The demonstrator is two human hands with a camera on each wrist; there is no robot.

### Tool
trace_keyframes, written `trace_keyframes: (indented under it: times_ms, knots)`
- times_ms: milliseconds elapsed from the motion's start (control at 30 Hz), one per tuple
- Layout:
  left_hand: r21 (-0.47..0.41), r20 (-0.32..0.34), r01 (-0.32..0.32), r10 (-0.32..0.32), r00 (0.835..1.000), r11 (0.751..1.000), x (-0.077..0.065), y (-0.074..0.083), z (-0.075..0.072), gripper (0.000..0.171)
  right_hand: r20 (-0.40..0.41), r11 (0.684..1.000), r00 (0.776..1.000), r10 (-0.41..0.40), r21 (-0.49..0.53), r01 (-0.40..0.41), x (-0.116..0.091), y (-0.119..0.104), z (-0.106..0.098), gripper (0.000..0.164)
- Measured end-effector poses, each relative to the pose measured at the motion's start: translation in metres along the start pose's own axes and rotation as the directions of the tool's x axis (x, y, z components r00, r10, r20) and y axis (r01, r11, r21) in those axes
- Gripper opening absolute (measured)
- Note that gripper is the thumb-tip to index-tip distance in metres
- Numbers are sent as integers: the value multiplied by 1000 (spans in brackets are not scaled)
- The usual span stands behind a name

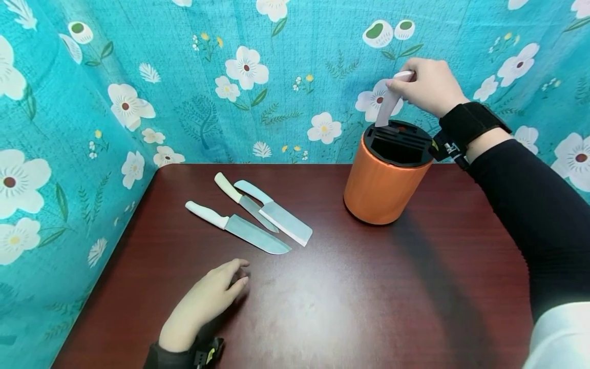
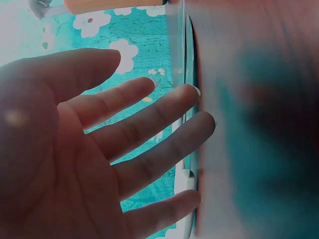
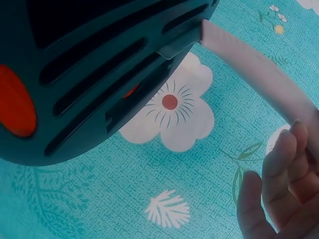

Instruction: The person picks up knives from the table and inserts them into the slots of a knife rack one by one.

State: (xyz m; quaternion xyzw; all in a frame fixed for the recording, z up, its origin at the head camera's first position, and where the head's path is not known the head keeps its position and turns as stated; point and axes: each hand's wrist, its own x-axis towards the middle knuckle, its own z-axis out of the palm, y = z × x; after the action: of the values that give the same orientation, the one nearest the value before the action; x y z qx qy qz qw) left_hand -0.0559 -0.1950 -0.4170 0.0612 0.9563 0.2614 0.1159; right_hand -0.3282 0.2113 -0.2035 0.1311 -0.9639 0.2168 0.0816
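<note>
Farthest back, a head-worn camera looks forward and down over the tabletop point(image 1: 369, 297) before us. The left-wrist view, turned sideways, skims past the close left hand point(image 2: 75, 154), catching edge-on the knives point(image 1: 255, 236) the head view sees from above. The right-wrist view closes in on the slotted lid point(image 3: 94, 112) of the orange canister point(image 1: 384, 187), shared with the head view; floral cloth point(image 1: 286, 46) backs all three.

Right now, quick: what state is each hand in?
Left hand: open, holding nothing, near the white-handled knife.
Right hand: holding a pinkish handle above the orange holder.
</note>
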Motion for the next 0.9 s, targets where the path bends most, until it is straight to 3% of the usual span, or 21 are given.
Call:
trace_keyframes:
  times_ms: [167,267,400,500,567,633,733,800,900]
  knots:
    - [113,-35,31,-27,999,993,21,-11,-24,38,22,1000,1000,9,2,-9,-5,4,-8,59]
    - [172,-23,82,-79,997,982,40,-26,-44,43,33,1000,999,15,-20,-14,-8,4,-10,63]
    - [175,18,176,-182,983,969,66,-48,-64,52,32,994,999,35,-102,-31,-14,-2,-8,71]
    - [136,27,238,-244,969,962,82,-63,-69,57,-38,987,999,26,-157,-32,-21,-12,-6,72]
    - [113,34,271,-276,961,956,90,-70,-70,59,-132,986,991,-32,-167,10,-32,-23,-3,66]
    - [96,34,296,-300,953,950,95,-76,-69,59,-236,980,962,-137,-171,98,-48,-38,1,54]
    - [76,19,320,-323,946,944,103,-82,-67,56,-329,938,881,-341,-188,292,-83,-61,16,32]
    - [60,-5,328,-329,944,943,108,-84,-65,53,-308,890,835,-455,-189,415,-110,-75,32,21]
    - [27,-21,325,-325,946,945,115,-87,-63,53,-193,831,809,-555,-146,536,-147,-86,60,10]
